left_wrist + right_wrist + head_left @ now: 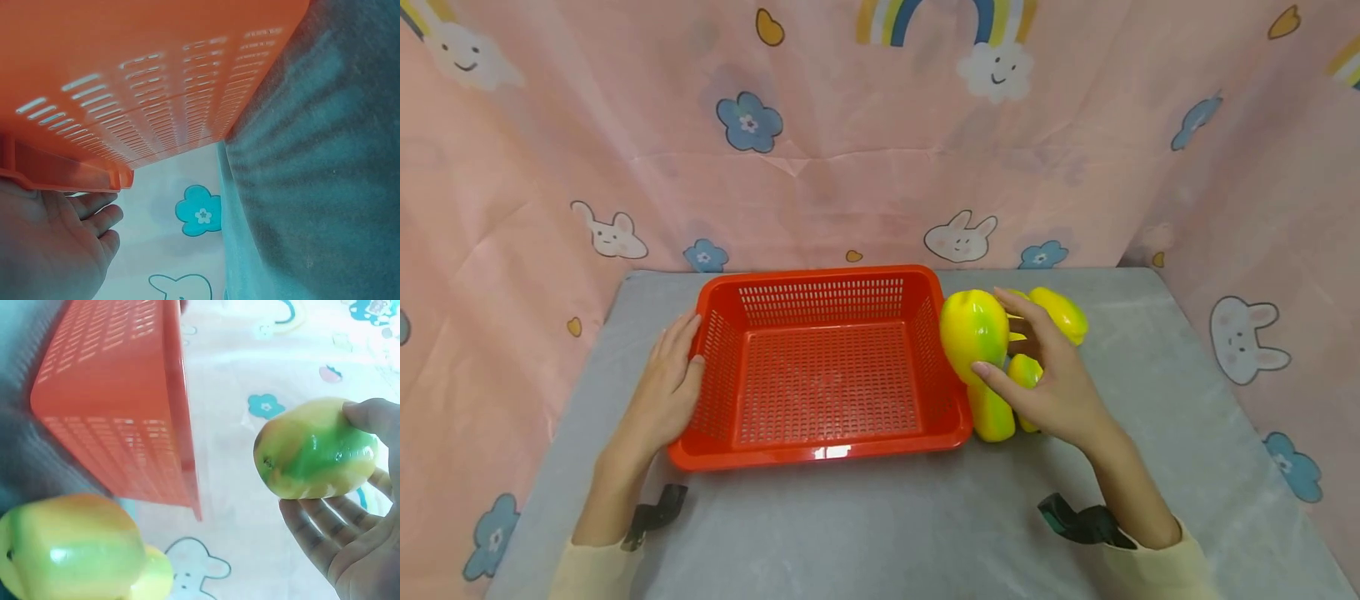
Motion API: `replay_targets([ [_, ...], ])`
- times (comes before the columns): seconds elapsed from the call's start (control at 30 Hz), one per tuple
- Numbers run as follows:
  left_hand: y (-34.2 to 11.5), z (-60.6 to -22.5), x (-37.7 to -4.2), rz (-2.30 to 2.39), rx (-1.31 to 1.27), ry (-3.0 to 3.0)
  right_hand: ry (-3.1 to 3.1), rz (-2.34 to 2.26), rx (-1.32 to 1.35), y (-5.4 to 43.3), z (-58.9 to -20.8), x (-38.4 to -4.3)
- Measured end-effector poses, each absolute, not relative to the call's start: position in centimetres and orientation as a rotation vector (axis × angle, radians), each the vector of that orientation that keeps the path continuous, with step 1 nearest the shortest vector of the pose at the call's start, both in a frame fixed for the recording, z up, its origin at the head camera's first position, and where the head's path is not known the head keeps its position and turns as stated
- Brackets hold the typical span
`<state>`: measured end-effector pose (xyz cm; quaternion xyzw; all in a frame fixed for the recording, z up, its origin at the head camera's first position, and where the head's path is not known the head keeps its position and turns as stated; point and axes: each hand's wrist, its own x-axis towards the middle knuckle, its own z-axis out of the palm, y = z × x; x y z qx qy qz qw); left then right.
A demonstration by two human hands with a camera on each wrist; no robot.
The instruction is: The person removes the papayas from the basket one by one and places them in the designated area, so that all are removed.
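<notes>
My right hand [1052, 375] grips a glossy yellow-green mango [973, 329], thumb on the near side and fingers on the far side. In the right wrist view this mango [312, 453] is above the table, level with the rim of the red basket [144, 456]. In the head view it overlaps the right rim. My left hand [662, 387] rests along the outside of the basket's left rim, its fingers fairly straight [103, 219] under the lip. The perforated basket [827, 383] has nothing inside.
More mangoes lie to the right of the basket: one beside its front right corner [994, 415], one under my right hand [1026, 372] and one further back [1062, 315]. A grey cloth covers the table [865, 533]. Behind it hangs a pink printed curtain [835, 200].
</notes>
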<state>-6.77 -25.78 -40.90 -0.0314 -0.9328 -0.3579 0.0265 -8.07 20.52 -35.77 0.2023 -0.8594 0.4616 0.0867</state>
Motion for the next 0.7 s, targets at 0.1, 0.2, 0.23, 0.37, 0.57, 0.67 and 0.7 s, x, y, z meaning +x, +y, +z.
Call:
replay_targets([
  [0.1, -25.8, -41.0, -6.8, -1.106, -0.102, -2.873, -2.563, 1.337, 0.599, 21.1, -35.6, -7.6],
  [0.2, -25.8, -41.2, -6.8, -1.108, -0.109, -2.865, -2.56, 1.303, 0.588, 21.8, -35.7, -7.4],
  [0.23, -25.8, -41.2, -6.8, -1.107, -0.11, -2.865, -2.561, 1.286, 0.584, 22.0, -35.8, -7.3],
  [0.37, -25.9, -41.1, -6.7, -1.102, -0.098, -2.868, -2.55, 1.272, 0.565, 22.9, -36.2, -7.3],
  [0.57, -25.9, -41.1, -6.7, -1.1, -0.111, -2.868, -2.533, 1.262, 0.502, 24.5, -37.0, -7.1],
  [0.67, -25.8, -41.2, -6.9, -1.104, -0.137, -2.854, -2.53, 1.251, 0.459, 25.5, -37.5, -6.9],
  [0.7, -25.8, -41.2, -6.9, -1.107, -0.144, -2.849, -2.535, 1.24, 0.439, 25.8, -37.6, -6.8],
])
